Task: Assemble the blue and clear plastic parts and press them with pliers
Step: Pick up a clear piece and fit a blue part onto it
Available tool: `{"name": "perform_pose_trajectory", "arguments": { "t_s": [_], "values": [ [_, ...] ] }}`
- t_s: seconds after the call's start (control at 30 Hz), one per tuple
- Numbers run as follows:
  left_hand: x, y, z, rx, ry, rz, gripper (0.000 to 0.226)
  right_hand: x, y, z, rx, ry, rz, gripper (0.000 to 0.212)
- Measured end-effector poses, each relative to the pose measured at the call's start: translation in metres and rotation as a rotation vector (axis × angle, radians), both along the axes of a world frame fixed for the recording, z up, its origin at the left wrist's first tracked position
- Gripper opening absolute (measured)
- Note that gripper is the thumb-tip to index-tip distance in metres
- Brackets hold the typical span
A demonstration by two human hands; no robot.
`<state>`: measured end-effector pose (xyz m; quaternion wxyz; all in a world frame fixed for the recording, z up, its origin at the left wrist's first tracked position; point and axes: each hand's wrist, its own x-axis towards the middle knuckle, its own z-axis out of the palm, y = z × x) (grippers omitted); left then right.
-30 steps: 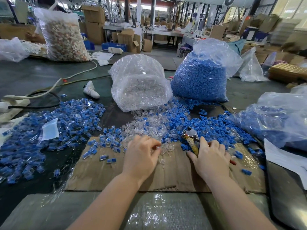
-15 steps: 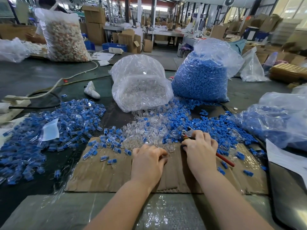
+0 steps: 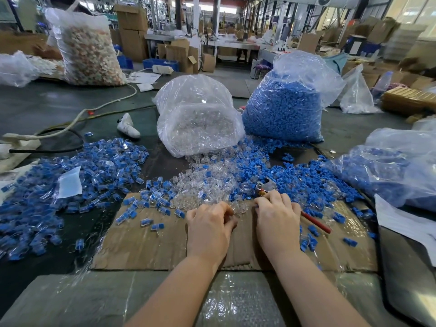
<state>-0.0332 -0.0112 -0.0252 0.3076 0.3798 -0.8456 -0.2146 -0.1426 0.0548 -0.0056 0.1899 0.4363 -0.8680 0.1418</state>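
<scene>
My right hand grips the pliers; their metal jaws stick out past my fingers and a red handle shows behind my palm. My left hand lies just left of it on the cardboard sheet, fingers curled at the edge of the loose clear parts; what it pinches is hidden. Loose blue parts spread beyond the pliers. Assembled blue-and-clear pieces are heaped at the left.
A bag of clear parts and a bag of blue parts stand behind the piles. Another bag of blue pieces lies right, above white paper. Cables and a white object lie far left.
My right hand took up the pliers and moved left and forward with them. My left hand shifted right toward it; both now sit close together at the clear parts.
</scene>
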Motion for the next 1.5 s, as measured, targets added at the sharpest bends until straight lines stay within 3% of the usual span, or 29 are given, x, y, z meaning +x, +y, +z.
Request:
{"name": "perform_pose_trajectory", "arguments": {
  "t_s": [0.37,0.7,0.9,1.3,1.5],
  "values": [
    [0.004,0.004,0.005,-0.103,0.039,-0.083,0.012,-0.002,0.000,0.001,0.165,-0.005,0.060,0.018],
    [0.005,0.007,0.010,-0.019,0.132,-0.121,0.012,0.009,-0.001,0.002,0.186,-0.045,0.082,0.016],
    [0.006,0.004,0.011,0.053,0.207,-0.066,0.013,0.015,0.000,-0.004,0.052,-0.149,0.180,0.013],
    [0.005,0.004,0.010,0.115,0.205,-0.060,0.012,0.019,0.006,-0.007,-0.171,-0.290,0.231,0.035],
    [0.005,0.006,0.012,0.052,0.211,-0.092,0.017,0.020,0.008,-0.007,-0.272,-0.303,0.258,0.017]
  ]
}}
